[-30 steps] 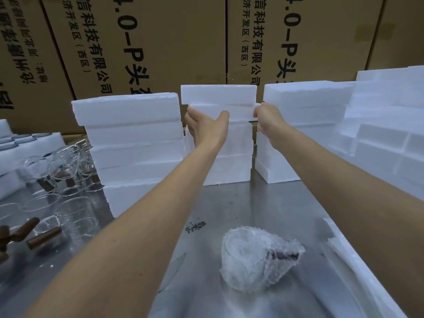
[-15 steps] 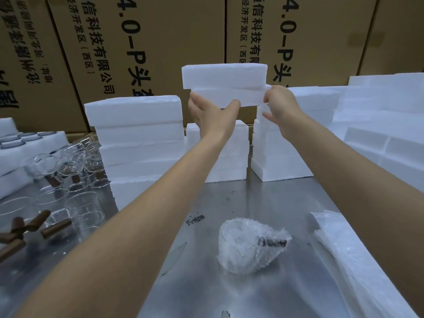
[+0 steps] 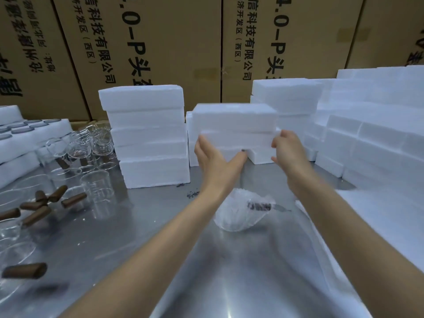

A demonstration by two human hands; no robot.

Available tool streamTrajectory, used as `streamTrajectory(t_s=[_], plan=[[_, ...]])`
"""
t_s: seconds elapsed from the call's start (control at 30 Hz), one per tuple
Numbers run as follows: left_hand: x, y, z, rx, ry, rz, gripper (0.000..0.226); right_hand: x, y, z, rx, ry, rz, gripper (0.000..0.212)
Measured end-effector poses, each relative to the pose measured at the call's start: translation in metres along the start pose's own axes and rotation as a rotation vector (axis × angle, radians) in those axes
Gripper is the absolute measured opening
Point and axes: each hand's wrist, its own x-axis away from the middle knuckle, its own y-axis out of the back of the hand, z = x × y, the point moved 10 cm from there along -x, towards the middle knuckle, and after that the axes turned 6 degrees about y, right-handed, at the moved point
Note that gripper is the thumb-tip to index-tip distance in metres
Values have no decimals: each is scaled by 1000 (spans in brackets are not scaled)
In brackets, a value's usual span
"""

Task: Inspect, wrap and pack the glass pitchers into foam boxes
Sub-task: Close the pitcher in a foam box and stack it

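A white foam box (image 3: 234,125) hangs in the air above the steel table (image 3: 241,271), carried between both hands. My left hand (image 3: 215,159) grips its lower left edge with the thumb under it. My right hand (image 3: 289,152) grips its right end. Below the box lies a glass pitcher wrapped in bubble wrap (image 3: 243,214), on its side, its dark handle to the right. Several bare glass pitchers with brown wooden handles (image 3: 68,177) crowd the table's left side.
Stacks of foam boxes stand at the back: a tall one on the left (image 3: 146,134), a low one behind the carried box, more on the right (image 3: 367,125). Bubble wrap sheets (image 3: 378,221) lie at the right. Cardboard cartons (image 3: 160,42) form the back wall.
Both hands lifted the top foam box off the middle stack, raised it, and have now brought it down and toward me, over the wrapped pitcher.
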Motion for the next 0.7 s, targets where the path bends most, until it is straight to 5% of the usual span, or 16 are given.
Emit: streamTrajectory(t_s=[0.3, 0.37, 0.53, 0.7], plan=[[16, 14, 89, 173, 309, 25, 56, 38, -26, -80, 104, -87, 77, 11], [16, 18, 95, 164, 322, 23, 46, 40, -26, -86, 129, -97, 81, 10], [20, 26, 103, 66, 359, -10, 63, 38, -19, -87, 269, -74, 76, 10], [26, 34, 104, 27, 301, -84, 30, 40, -3, -82, 395, -35, 76, 11]])
